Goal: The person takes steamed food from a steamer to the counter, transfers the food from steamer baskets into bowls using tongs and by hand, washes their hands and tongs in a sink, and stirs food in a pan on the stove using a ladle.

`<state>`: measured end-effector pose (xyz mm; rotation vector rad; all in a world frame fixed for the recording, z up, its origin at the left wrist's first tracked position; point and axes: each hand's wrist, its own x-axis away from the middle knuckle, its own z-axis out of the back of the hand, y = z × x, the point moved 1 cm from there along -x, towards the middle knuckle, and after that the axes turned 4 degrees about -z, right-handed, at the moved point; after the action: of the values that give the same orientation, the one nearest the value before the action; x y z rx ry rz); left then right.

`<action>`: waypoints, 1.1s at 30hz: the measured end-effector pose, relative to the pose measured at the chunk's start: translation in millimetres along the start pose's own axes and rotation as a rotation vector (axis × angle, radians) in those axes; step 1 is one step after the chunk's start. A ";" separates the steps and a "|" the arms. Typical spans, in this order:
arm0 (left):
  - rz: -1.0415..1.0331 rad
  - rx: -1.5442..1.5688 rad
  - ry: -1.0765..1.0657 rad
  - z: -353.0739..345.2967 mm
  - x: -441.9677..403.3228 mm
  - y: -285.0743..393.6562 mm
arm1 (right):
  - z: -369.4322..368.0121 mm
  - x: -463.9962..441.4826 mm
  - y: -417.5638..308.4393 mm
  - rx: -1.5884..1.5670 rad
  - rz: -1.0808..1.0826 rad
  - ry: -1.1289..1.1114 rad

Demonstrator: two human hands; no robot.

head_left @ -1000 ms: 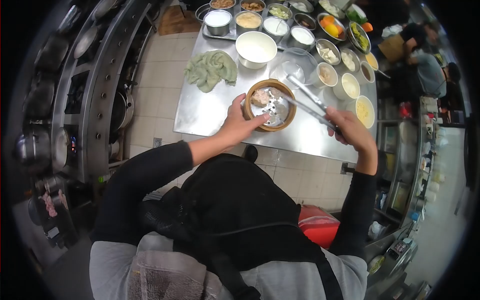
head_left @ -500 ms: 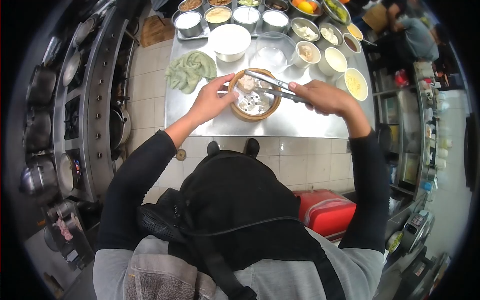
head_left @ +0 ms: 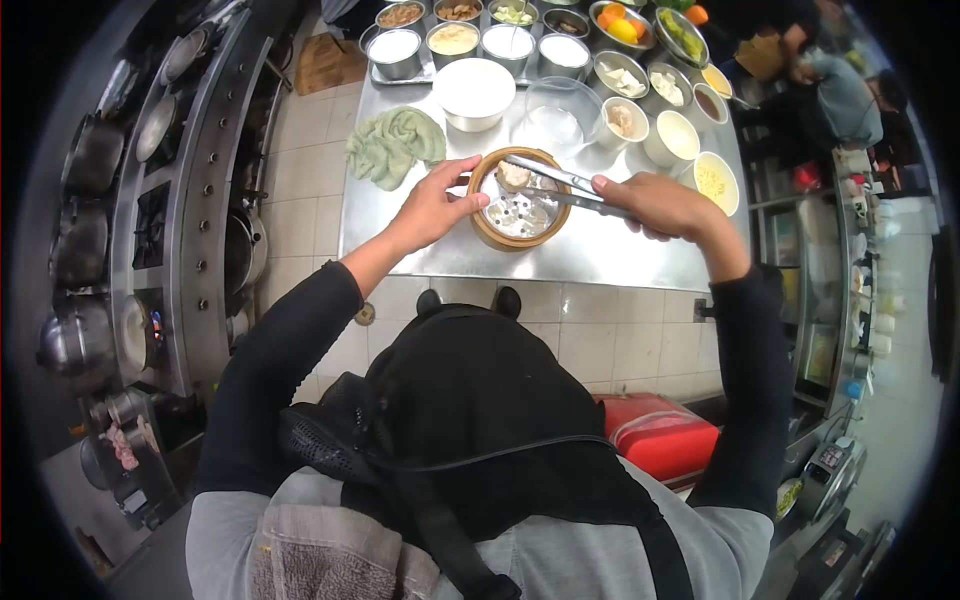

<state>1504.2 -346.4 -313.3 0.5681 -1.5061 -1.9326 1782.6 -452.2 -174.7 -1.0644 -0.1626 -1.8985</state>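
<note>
A round bamboo steamer [head_left: 520,243] sits near the front edge of the steel table, its metal liner pierced with holes. One pale dumpling [head_left: 514,176] is at the far side inside it. My left hand [head_left: 437,207] grips the steamer's left rim, thumb in front and fingers behind. Metal tongs [head_left: 580,183] are in my right hand [head_left: 662,205], closed round their handles. The tong arms reach over the right rim with the tips at the dumpling, one on each side; I cannot tell how firmly they press.
A green cloth [head_left: 395,148] lies left of the steamer. Behind stand a large white tub [head_left: 474,90], a clear bowl [head_left: 560,115] and several ingredient bowls. Shredded yellow food fills a bowl [head_left: 712,183] at right. A stove [head_left: 180,230] runs along the left; another person [head_left: 840,100] is far right.
The view has shifted, so the table appears slightly lower and further right. Within the steamer, the dumpling and tong tips have moved a little to the right. Both hands keep their grips.
</note>
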 end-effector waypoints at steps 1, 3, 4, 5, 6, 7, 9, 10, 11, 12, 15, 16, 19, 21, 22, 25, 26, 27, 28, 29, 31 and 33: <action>-0.001 0.001 0.001 -0.3 -0.6 -2.1 | -2.6 -2.2 -0.9 -0.033 -0.001 0.002; -0.012 -0.017 -0.010 0.9 -1.4 -2.2 | -5.5 -12.4 0.3 -0.008 0.008 -0.007; -0.010 -0.019 -0.008 2.2 -1.7 -2.3 | -6.7 -17.3 0.2 0.017 0.016 -0.015; -0.020 -0.044 -0.017 2.7 -2.1 -1.9 | -7.9 -21.1 -0.8 0.017 0.017 -0.017; -0.030 -0.069 -0.026 2.7 -2.3 -1.7 | -9.0 -24.2 -2.6 0.010 0.028 -0.020; -0.030 -0.068 -0.026 2.4 -2.4 -1.7 | -9.7 -25.4 -4.7 0.004 0.038 -0.022; -0.023 -0.022 -0.023 2.4 -2.5 -2.3 | -12.2 -18.4 -14.2 -0.024 0.049 -0.028; -0.024 -0.022 -0.020 3.0 -2.9 -3.8 | -13.5 -15.3 -17.9 -0.053 0.062 -0.033; -0.047 -0.054 -0.015 3.7 -3.4 -5.1 | -13.8 -13.9 -16.4 -0.051 0.064 -0.033; -0.067 -0.086 -0.010 4.1 -3.4 -6.6 | -13.4 -12.6 -10.0 -0.088 0.032 -0.032; -0.066 -0.088 -0.002 3.0 -2.2 -7.7 | -5.1 -6.8 10.4 -0.093 -0.032 -0.043; -0.066 -0.086 0.000 2.9 -1.8 -7.1 | -1.6 -0.6 13.2 -0.066 -0.061 -0.029; -0.042 -0.043 0.003 2.0 -0.1 -4.5 | -5.4 4.5 8.5 -0.073 -0.055 0.015; -0.042 -0.053 -0.009 3.1 -2.0 -7.1 | -9.6 1.5 3.7 -0.105 -0.018 0.046; -0.042 -0.055 -0.011 2.4 -2.3 -8.0 | -10.0 -3.2 1.8 -0.087 -0.016 0.028; -0.048 -0.065 -0.003 3.7 -3.5 -10.4 | -10.7 -13.4 0.0 -0.091 -0.016 0.026; -0.060 -0.065 0.000 4.2 -4.5 -11.6 | -11.8 -15.3 0.1 -0.113 -0.023 0.042; -0.072 -0.065 0.002 3.6 -4.5 -12.6 | -13.9 -16.1 0.0 -0.113 -0.024 0.041; -0.074 -0.063 0.001 2.8 -4.2 -13.1 | -15.2 -16.1 -0.9 -0.136 -0.002 0.060; -0.061 -0.054 0.014 2.1 -4.5 -12.1 | -16.1 -16.4 -0.4 -0.159 0.019 0.082; -0.053 -0.043 0.020 0.8 -4.7 -9.4 | -24.6 -27.0 13.5 -0.178 0.058 0.095; -0.048 -0.120 0.032 1.5 -4.1 -5.3 | -22.2 -29.3 25.1 -0.193 0.103 0.108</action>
<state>1505.1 -341.6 -318.2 0.5841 -1.3580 -2.0251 1794.2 -458.3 -217.2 -1.0726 0.1379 -1.9006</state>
